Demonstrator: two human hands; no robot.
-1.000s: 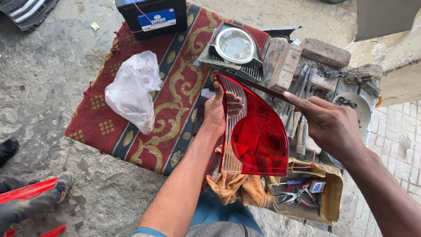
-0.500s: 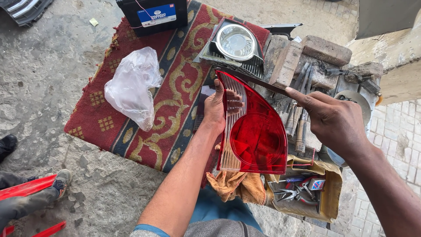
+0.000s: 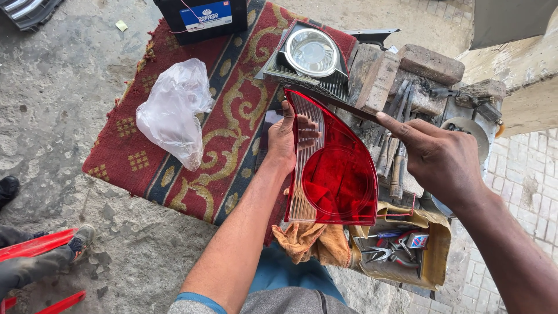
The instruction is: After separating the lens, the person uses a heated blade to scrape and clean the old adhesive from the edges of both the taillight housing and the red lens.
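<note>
Two-toned red and ribbed clear tail-light lens (image 3: 334, 171), gripped by left hand (image 3: 285, 139); right hand (image 3: 442, 157) pinches a blade (image 3: 331, 100).

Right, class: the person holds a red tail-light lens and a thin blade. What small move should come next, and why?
Probably draw the blade a little further along the lens's top edge: the left hand steadies the red tail-light lens upright, and the right hand already lays the blade across that edge.

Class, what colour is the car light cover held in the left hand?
Red, with a clear ribbed strip on one side: the light cover, seen in the head view.
</note>
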